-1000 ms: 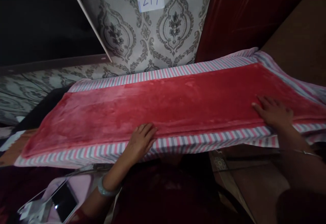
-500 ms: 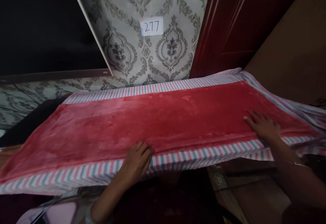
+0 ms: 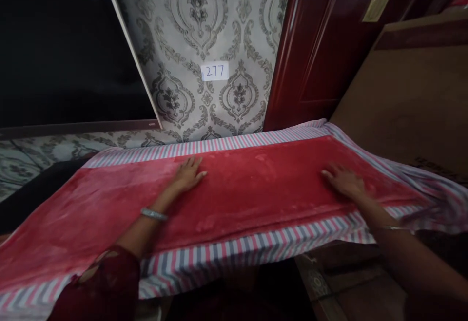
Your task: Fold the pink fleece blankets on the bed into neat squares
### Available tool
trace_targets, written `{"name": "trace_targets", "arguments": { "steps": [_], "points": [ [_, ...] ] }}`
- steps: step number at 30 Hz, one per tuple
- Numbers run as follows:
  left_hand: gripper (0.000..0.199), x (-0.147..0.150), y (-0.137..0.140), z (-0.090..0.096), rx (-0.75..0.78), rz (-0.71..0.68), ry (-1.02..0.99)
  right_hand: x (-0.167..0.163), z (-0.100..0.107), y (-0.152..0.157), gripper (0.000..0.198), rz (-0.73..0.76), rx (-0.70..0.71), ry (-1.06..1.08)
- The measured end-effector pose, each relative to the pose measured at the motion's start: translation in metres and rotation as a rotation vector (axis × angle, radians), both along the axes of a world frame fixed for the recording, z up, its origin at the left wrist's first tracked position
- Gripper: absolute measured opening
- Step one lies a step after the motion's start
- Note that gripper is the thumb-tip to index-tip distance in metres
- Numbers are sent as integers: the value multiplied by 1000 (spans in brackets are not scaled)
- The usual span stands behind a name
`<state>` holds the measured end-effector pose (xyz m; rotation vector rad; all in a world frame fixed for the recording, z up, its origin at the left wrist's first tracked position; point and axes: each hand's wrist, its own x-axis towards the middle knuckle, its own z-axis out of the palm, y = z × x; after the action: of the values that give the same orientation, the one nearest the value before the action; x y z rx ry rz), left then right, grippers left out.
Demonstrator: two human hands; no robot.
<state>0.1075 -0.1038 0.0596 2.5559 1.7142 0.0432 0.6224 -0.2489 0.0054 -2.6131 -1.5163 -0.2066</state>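
Observation:
A red plush blanket (image 3: 248,189), folded into a long flat strip, lies over a striped sheet (image 3: 234,257) in pink, grey and white. On its upper middle part rests my left hand (image 3: 187,175), palm down, fingers apart, close to the far edge. Farther right, my right hand (image 3: 343,180) lies flat on the blanket with its thumb spread out, slightly blurred. Neither hand grips anything. Striped borders of the sheet show along the blanket's near and far sides, and the sheet bunches up at the right end.
Behind the surface is a patterned wall with a paper label (image 3: 215,71) reading 277. A large dark screen (image 3: 69,53) stands at the left. A dark red door (image 3: 314,43) and a cardboard box (image 3: 413,97) stand at the right.
My left hand has moved from the blanket's near edge up toward its far edge, and its fingers have opened. My right hand stays flat on the blanket. The view has tilted upward.

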Motion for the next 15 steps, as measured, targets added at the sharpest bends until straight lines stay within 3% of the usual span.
{"name": "trace_targets", "arguments": {
  "steps": [4,8,11,15],
  "points": [
    [64,7,7,-18,63,88,58,-80,16,52,61,229,55,74],
    [64,3,9,-33,89,74,81,-143,12,92,60,418,100,81],
    [64,1,12,-35,90,74,83,-162,-1,103,59,437,41,90],
    [64,0,16,-36,107,56,89,-164,-13,102,58,418,25,90]
  ]
}}
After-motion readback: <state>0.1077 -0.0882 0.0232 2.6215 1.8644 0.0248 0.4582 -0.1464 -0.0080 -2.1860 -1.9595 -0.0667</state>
